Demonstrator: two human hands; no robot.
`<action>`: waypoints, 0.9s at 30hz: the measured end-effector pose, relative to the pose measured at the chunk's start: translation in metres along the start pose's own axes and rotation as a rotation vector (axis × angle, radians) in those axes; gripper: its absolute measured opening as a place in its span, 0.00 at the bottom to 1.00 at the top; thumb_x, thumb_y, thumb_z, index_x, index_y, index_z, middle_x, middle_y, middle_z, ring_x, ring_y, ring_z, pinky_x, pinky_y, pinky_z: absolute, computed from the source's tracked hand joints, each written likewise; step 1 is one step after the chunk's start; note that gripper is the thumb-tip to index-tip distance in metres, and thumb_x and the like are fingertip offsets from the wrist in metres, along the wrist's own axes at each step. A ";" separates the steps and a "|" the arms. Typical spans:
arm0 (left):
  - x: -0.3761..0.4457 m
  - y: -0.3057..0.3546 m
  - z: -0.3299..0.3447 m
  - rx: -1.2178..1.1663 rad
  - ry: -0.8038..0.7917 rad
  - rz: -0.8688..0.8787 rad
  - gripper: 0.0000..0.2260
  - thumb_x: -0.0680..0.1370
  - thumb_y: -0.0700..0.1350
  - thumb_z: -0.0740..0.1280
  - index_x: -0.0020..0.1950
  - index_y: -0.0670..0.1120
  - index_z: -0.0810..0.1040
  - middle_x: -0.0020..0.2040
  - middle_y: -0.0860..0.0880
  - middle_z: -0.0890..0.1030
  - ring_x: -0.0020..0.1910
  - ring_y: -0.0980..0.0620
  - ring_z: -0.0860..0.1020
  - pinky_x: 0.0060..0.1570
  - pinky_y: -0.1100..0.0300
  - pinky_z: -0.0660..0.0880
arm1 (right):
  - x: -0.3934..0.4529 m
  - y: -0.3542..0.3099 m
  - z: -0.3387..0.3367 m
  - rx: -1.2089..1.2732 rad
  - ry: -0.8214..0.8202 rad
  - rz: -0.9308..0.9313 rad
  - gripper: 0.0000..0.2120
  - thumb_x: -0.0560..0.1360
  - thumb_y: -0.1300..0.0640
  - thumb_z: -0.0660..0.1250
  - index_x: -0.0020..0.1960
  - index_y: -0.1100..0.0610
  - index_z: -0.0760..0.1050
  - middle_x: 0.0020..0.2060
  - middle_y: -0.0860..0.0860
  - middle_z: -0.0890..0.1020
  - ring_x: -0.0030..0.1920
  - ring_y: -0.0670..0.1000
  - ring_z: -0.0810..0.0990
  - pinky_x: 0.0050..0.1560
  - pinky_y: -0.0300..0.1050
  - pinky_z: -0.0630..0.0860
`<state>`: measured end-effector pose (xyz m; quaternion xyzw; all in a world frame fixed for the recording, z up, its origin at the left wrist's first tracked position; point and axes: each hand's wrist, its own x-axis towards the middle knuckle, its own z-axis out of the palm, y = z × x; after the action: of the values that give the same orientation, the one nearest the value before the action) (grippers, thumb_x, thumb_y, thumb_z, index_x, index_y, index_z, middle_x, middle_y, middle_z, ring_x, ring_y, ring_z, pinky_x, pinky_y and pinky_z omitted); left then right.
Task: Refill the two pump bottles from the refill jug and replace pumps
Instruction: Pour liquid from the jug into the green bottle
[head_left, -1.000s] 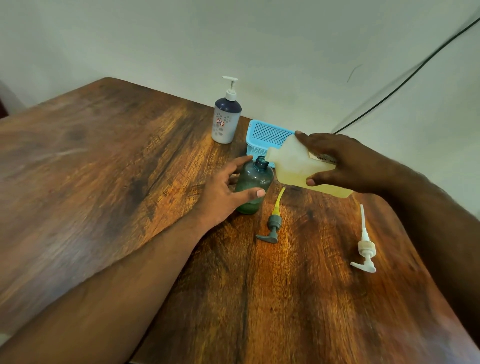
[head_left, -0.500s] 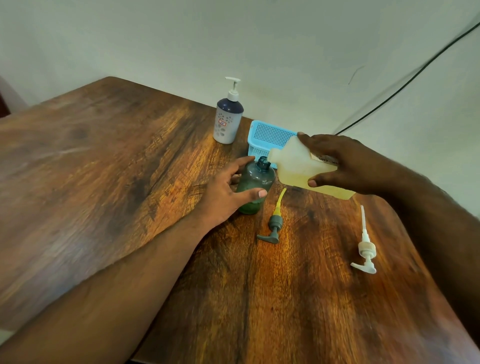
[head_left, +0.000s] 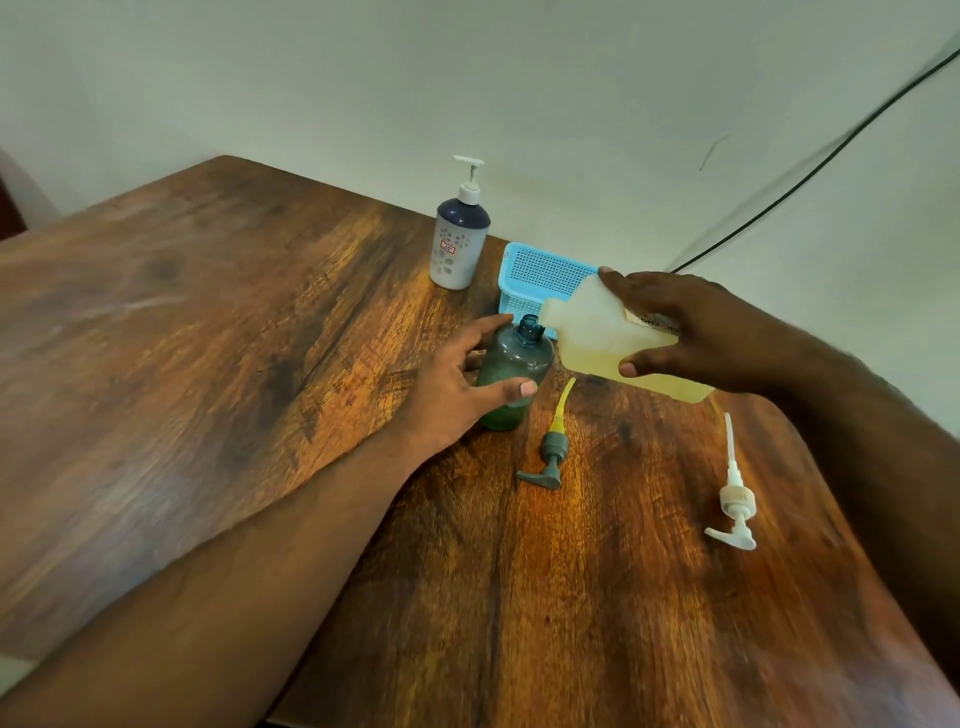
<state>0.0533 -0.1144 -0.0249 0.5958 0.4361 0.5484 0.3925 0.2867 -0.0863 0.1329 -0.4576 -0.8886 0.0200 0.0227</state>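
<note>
L hand wraps the dark green translucent plastic bottle, thumb across the near side, fingers round the far side; bottle stands upright on the brown wood-grain table, neck uncapped. R hand grasps the pale translucent refill jug w/ yellowish liquid, tipped sideways, its spout just right of and touching or nearly touching the green bottle's neck; can't tell if liquid flows. Grey pump w/ yellow tube lies on table just near-right of green bottle. White pump lies farther right, well apart. Navy-and-white pump bottle, pump on, stands at far edge. Light blue perforated plastic basket behind jug.
</note>
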 end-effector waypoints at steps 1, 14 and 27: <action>0.000 0.000 0.000 -0.003 0.000 0.002 0.33 0.70 0.48 0.78 0.73 0.58 0.69 0.67 0.55 0.74 0.66 0.54 0.74 0.57 0.66 0.76 | 0.000 0.001 0.000 0.006 0.000 -0.002 0.42 0.72 0.48 0.71 0.77 0.44 0.50 0.72 0.50 0.66 0.64 0.55 0.72 0.54 0.50 0.80; -0.001 0.000 -0.001 -0.005 -0.012 0.000 0.35 0.71 0.49 0.78 0.74 0.56 0.68 0.70 0.52 0.74 0.67 0.52 0.74 0.60 0.58 0.77 | -0.001 -0.002 -0.002 -0.016 0.005 -0.005 0.42 0.72 0.48 0.72 0.77 0.44 0.50 0.72 0.50 0.66 0.66 0.55 0.70 0.58 0.49 0.76; 0.000 -0.001 0.000 -0.003 -0.008 0.007 0.34 0.71 0.47 0.78 0.74 0.56 0.68 0.70 0.52 0.73 0.67 0.53 0.73 0.59 0.65 0.76 | -0.002 -0.010 -0.006 -0.030 -0.006 0.001 0.41 0.72 0.49 0.71 0.77 0.45 0.51 0.72 0.51 0.66 0.65 0.55 0.71 0.56 0.46 0.76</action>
<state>0.0535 -0.1143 -0.0256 0.5990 0.4318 0.5479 0.3932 0.2804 -0.0938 0.1390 -0.4582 -0.8887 0.0082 0.0133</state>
